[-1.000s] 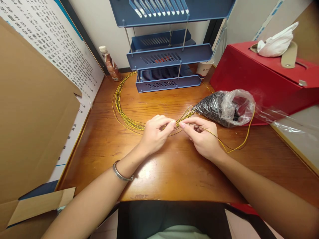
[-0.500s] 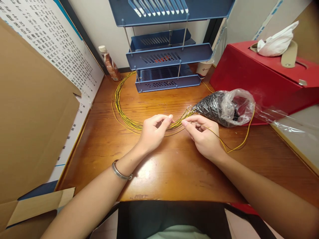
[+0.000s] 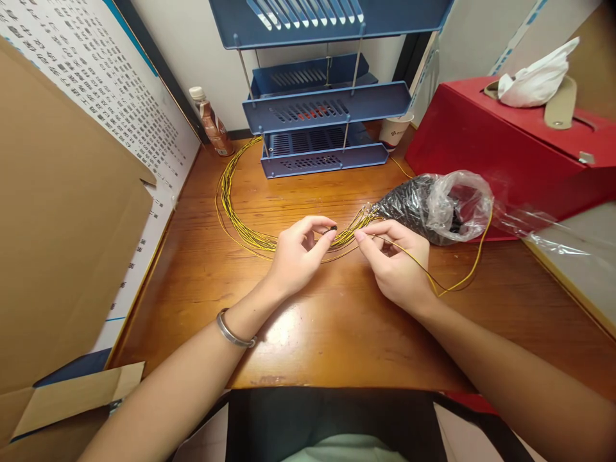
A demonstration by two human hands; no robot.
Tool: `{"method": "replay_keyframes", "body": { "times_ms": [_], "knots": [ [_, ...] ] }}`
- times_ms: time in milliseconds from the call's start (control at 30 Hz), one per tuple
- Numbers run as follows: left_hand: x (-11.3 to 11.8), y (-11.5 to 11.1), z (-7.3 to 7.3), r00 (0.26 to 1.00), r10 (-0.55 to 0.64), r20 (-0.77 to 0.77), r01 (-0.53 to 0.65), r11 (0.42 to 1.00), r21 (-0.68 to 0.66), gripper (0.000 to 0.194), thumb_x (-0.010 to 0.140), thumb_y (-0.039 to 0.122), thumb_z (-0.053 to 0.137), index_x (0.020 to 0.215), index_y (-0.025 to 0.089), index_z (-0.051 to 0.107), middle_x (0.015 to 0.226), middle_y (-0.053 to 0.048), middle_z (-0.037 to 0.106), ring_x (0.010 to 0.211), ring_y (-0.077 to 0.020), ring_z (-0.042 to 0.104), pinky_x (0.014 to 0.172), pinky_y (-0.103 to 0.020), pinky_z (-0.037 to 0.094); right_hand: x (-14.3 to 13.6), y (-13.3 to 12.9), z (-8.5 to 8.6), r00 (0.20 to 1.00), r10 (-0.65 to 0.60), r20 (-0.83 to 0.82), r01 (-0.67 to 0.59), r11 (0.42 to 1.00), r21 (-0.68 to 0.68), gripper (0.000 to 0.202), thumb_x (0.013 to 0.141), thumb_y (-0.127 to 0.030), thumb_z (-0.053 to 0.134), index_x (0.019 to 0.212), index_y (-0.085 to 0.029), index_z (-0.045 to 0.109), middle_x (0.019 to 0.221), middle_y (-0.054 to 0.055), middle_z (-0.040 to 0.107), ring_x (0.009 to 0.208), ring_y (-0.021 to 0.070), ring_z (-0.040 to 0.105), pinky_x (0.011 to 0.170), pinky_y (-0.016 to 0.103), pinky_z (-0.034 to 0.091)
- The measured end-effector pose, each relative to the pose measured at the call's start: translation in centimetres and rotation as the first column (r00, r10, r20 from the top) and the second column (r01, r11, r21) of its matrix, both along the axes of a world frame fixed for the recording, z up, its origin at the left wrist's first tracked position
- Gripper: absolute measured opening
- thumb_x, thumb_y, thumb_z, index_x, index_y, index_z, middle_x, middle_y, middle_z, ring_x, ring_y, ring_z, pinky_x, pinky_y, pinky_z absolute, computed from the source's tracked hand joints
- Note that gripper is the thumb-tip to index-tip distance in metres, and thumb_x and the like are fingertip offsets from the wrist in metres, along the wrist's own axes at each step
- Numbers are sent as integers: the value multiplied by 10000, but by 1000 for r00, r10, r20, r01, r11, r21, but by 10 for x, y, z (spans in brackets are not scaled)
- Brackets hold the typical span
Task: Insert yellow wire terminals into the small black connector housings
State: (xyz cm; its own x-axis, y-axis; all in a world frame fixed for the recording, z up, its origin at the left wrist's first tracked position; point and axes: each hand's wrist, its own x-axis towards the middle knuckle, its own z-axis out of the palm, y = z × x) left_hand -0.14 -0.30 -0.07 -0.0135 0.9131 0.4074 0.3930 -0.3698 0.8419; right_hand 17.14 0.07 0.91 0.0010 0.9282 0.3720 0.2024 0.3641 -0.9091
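Note:
Between the thumb and forefinger of my left hand (image 3: pixel 299 255) is a small black piece (image 3: pixel 333 228). My right hand (image 3: pixel 398 262) pinches a thin yellow and dark wire (image 3: pixel 408 254), which loops out to the right and up to the clear plastic bag (image 3: pixel 459 186). Black contents (image 3: pixel 409 200) fill the bag's left part. Behind both hands lies a bundle of yellow and black wires (image 3: pixel 235 221), curving left and back toward the blue rack. The fingertips of the two hands are a short distance apart.
A blue tiered rack (image 3: pixel 325 165) stands at the back of the wooden table (image 3: pixel 308 333). A brown bottle (image 3: pixel 214 128) is to its left, a paper cup (image 3: pixel 394 133) to its right. The red box (image 3: pixel 481 141) with tissue is at the right, cardboard (image 3: pixel 62 224) at the left.
My hands have moved slightly apart, the right one a little to the right. The black piece at my left fingertips now shows clearly.

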Motion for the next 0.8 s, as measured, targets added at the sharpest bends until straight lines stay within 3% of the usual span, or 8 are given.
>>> {"method": "replay_keyframes", "body": {
  "times_ms": [133, 300, 433, 800],
  "knots": [
    [0, 0, 2, 999, 3, -52, -1, 999, 35, 129, 918, 244, 674, 1000, 185, 754, 812, -24, 753, 579, -106, 547, 596, -252, 480, 0, 0, -2, 1000, 2, 26, -3, 1000, 3, 144, 840, -306, 698, 757, -193, 666, 508, -51, 476, 449, 90, 409, 470, 256, 324],
    [1, -2, 3, 999, -15, -37, 16, 999, 35, 114, 912, 240, 691, 983, 183, 760, 935, -49, 797, 715, -129, 692, 666, -236, 554, 0, 1, -1, 999, -17, 37, 17, 1000, 0, 152, 840, -309, 698, 752, -188, 673, 499, -52, 468, 445, 88, 408, 475, 258, 322],
    [1, -3, 2, 999, -19, -25, 20, 999, 44, 87, 899, 224, 712, 960, 181, 758, 914, -40, 802, 783, -137, 738, 708, -223, 584, 0, 1, -3, 999, -23, 40, 22, 1000, 11, 149, 849, -304, 698, 763, -185, 676, 502, -54, 470, 447, 87, 411, 482, 258, 324],
    [1, -2, 0, 997, 20, -74, -15, 998, 69, 95, 892, 253, 728, 945, 184, 765, 886, -46, 798, 747, -144, 731, 632, -222, 569, 1, 0, -9, 994, -53, 94, 50, 998, 35, 145, 856, -312, 694, 778, -190, 686, 515, -49, 477, 448, 90, 417, 484, 257, 327]
  ]
}}
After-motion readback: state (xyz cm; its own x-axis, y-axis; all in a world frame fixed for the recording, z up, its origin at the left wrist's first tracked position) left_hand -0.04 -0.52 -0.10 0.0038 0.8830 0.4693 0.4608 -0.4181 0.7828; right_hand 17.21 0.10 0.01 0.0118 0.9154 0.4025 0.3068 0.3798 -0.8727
